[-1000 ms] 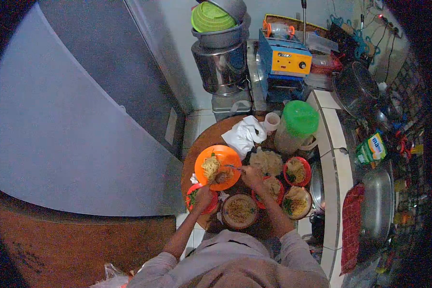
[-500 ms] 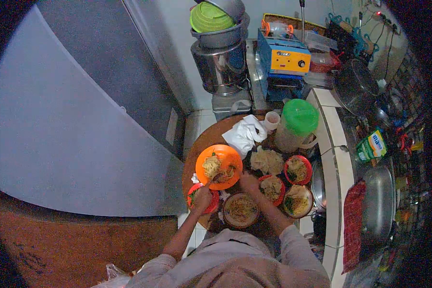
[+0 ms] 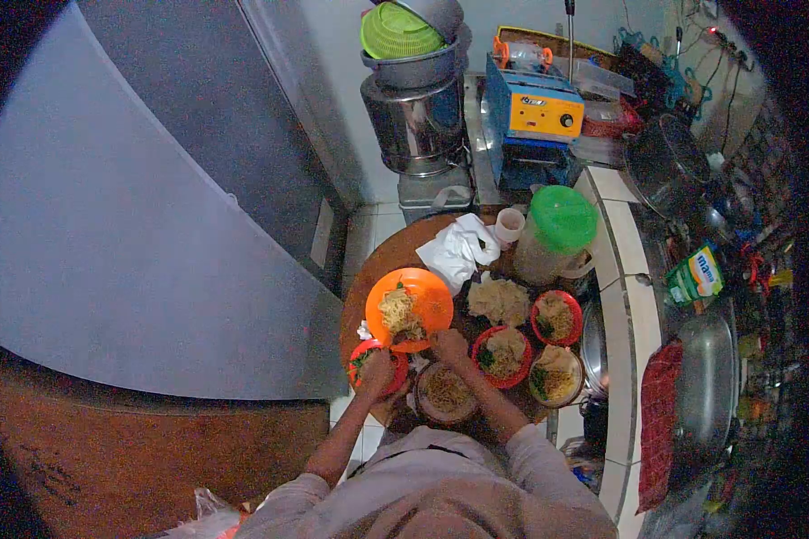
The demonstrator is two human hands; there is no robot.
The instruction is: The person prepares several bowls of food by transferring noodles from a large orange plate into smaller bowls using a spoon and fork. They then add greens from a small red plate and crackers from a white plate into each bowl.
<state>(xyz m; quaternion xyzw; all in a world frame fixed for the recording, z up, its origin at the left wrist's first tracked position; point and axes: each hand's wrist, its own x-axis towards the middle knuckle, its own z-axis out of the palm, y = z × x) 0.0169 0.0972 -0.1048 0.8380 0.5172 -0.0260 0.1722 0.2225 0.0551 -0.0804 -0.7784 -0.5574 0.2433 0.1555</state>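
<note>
left hand [image 3: 375,370] rests curled on the small red bowl [image 3: 377,370] at the near edge of the round worktop [image 3: 377,265]; right hand [image 3: 449,344] hovers between the orange plate [image 3: 420,301] of noodles and a brown bowl [image 3: 445,392], its grip too small to tell

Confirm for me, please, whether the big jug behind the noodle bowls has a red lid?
Not quite: the head view shows the jug with a green lid, not a red one. It does stand behind the noodle bowls.
</note>
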